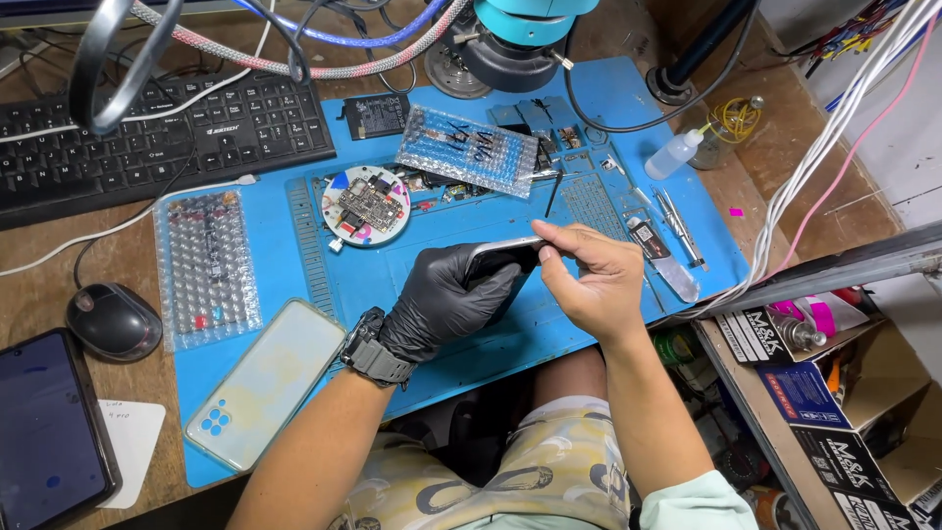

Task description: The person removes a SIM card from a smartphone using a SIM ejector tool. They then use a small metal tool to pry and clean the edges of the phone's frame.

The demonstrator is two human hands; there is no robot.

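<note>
- Here, the black-gloved left hand [446, 299] cups a thin dark-screened phone [502, 252] above the blue rubber work mat [471, 334].
- Bare right hand [589, 280], fingers pinching the phone's edge.
- Brown wooden surface [128, 260] holds a black keyboard [147, 137].

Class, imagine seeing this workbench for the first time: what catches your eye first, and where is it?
At the centre, a left hand in a black glove and a bare right hand grip a slim dark phone edge-on over the bright blue work mat. Behind them lies a round white holder carrying a circuit board.
</note>
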